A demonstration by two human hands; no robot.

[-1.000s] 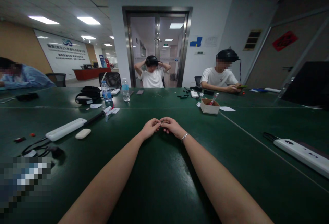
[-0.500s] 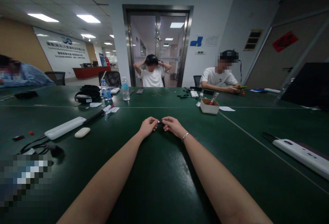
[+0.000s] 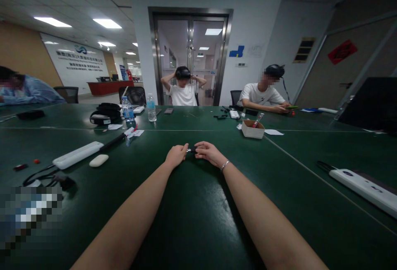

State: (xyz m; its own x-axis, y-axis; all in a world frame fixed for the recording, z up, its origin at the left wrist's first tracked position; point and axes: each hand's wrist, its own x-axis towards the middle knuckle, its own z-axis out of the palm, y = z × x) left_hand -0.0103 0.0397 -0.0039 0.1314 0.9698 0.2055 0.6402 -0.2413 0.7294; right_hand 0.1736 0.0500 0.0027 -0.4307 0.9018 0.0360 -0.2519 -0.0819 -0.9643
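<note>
Both hands meet over the green table (image 3: 192, 204), around a small black-and-silver object (image 3: 191, 150) too small to name for certain. My left hand (image 3: 176, 156) is closed, its thumb and fingers pinching the silver end. From the other side, my right hand (image 3: 210, 154) grips the black end between thumb and fingertips, with its other fingers curled. A silver bracelet (image 3: 224, 166) circles the right wrist. The fingers partly hide the object.
To the left lie a white power strip (image 3: 79, 154), a white oval case (image 3: 99, 161) and black cables (image 3: 46, 177). Beyond my hands are a small box (image 3: 253, 132), water bottles (image 3: 151, 108) and a black pouch (image 3: 105, 113). Two people sit opposite; another leans at far left.
My left hand has shifted slightly left and down, and more of the black-and-silver object shows between my hands. The right hand stays nearly in place. The person at right has lowered their head slightly.
</note>
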